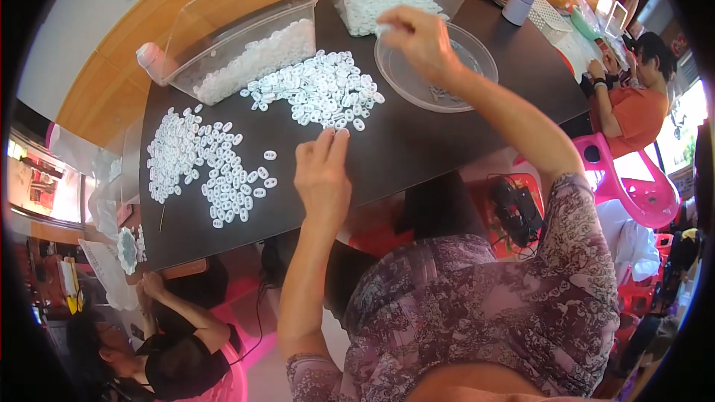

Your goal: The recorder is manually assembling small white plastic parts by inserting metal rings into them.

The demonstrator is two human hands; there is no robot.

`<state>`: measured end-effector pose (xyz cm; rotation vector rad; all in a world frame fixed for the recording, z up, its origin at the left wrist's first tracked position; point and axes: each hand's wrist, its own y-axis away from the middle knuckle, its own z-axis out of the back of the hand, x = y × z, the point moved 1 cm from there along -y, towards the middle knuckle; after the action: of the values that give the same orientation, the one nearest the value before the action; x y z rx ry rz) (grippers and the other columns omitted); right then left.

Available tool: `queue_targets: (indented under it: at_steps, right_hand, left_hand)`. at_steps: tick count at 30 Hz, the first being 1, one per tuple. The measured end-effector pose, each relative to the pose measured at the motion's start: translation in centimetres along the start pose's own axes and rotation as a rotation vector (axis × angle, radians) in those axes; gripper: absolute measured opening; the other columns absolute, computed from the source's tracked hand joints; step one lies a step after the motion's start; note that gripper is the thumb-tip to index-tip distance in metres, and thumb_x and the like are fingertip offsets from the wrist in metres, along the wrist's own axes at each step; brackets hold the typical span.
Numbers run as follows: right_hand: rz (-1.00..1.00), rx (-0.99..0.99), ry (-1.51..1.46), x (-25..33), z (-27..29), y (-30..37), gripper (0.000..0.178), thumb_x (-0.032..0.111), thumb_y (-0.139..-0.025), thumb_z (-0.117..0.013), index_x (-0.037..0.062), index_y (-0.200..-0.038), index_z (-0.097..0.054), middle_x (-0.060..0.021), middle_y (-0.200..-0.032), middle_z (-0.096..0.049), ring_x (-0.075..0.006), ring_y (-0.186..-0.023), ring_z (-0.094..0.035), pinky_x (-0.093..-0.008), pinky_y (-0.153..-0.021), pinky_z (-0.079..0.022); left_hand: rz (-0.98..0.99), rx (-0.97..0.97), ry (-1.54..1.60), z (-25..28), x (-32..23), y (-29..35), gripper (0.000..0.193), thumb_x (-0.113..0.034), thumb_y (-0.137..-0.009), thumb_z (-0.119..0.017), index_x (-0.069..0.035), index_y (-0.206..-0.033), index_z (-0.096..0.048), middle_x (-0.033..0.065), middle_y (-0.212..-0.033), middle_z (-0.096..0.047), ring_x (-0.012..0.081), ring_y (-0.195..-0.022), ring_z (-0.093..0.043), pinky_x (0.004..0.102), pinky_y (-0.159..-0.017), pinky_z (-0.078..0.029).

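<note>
My left hand (324, 182) is low over the dark table, its fingers stretched toward the near edge of a heap of small white oval plastic pieces (328, 89). I see nothing held in it. Farther right, my right hand (423, 43) is pinched and slightly blurred, with a small white piece (383, 30) at its fingertips. It hovers over the left side of a shallow round clear tray (485, 67), in front of a clear bin of white pieces (391, 6). Small slim parts (443, 94) lie in the tray.
More white pieces spread at the left (175, 152) and front left (231, 190) of the table (402, 156). A second clear bin (257, 52) stands at the back left. A grey-lidded cup (520, 4) stands at the far right. Two people sit nearby, left (179, 357) and right (637, 115).
</note>
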<state>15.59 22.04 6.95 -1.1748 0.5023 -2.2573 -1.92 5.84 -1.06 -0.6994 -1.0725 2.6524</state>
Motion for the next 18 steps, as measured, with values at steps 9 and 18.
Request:
queue_targets:
  at_steps: [9,18]
  right_hand:
    - [0.257,-0.33,0.329,-7.6,0.8,-11.9,0.017,0.014,-0.07,-0.063,0.0058,-0.084,-0.066,-0.0167,-0.075,-0.062,-0.033,-0.074,-0.06,-0.0435,-0.068,-0.047]
    - [0.335,-0.303,0.636,-11.8,-0.1,-14.5,0.018,0.009,-0.068,-0.056,0.0073,-0.083,-0.066,-0.0204,-0.078,-0.062,-0.0366,-0.076,-0.06,-0.0465,-0.068,-0.047]
  left_hand:
    - [-0.092,0.017,-0.033,-1.8,2.3,-0.3,0.027,0.006,-0.065,-0.059,-0.006,-0.089,-0.062,0.0053,-0.082,-0.056,0.0253,-0.076,-0.052,0.035,-0.061,-0.046]
    - [0.178,0.021,0.104,-1.1,2.0,-0.6,0.028,0.006,-0.067,-0.066,-0.007,-0.091,-0.062,0.0046,-0.079,-0.055,0.0226,-0.072,-0.053,0.0335,-0.06,-0.045]
